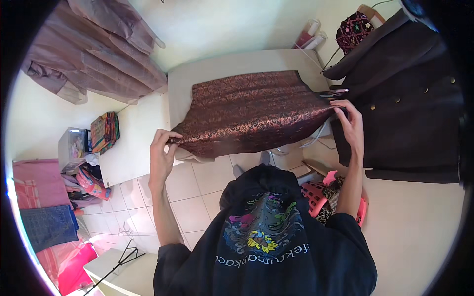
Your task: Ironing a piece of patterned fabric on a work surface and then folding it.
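Observation:
A dark reddish-brown patterned fabric piece (248,111) is spread over a pale padded table (237,61), its near edge raised and stretched between my hands. My left hand (163,148) pinches the near left corner between thumb and fingers. The near right corner is pinched in my right hand (349,118). Scissors (333,92), partly hidden by the cloth, lie just beyond my right hand. The fabric's near part hangs over the table's front edge.
A dark buttoned garment (400,100) hangs at right, above a pink basket (316,196) holding cloth. Mauve garments (107,48) hang at upper left. Folded fabrics (105,131) and a clear box (72,150) sit at left. A black stand (118,262) is at lower left.

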{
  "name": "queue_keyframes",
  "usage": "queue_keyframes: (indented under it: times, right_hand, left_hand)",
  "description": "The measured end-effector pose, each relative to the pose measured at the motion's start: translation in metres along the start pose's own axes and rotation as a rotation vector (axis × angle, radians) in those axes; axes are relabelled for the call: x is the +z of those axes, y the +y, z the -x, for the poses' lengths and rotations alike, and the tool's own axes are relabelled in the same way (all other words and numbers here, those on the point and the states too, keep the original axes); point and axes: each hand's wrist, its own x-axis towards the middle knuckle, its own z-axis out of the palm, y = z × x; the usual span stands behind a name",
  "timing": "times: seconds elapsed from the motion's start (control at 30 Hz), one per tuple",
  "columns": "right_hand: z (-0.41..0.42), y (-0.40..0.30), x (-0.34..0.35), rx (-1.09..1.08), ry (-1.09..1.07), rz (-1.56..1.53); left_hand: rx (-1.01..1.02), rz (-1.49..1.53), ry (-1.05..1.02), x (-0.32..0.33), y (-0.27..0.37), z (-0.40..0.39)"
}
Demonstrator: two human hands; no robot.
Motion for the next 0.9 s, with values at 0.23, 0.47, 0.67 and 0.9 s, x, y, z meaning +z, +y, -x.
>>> queue_keyframes:
  times: [0.23, 0.47, 0.67, 0.9]
  right_hand:
    - [0.003, -0.037, -0.024, -0.009, 0.192, -0.307]
    - [0.026, -0.054, -0.048, -0.193, 0.359, -0.744]
    - [-0.006, -0.077, -0.018, 0.088, 0.504, -0.233]
    - [-0.155, 0.024, 0.073, 0.073, 0.260, -0.027]
  left_hand:
    - [0.198, 0.241, 0.184, -0.036, 0.021, 0.019]
    - [0.423, 0.373, 0.712, -0.065, 0.057, 0.067]
    - [0.203, 0.072, 0.737, -0.050, 0.052, 0.008]
    - [0.053, 0.158, 0.483, 0.014, -0.078, -0.193]
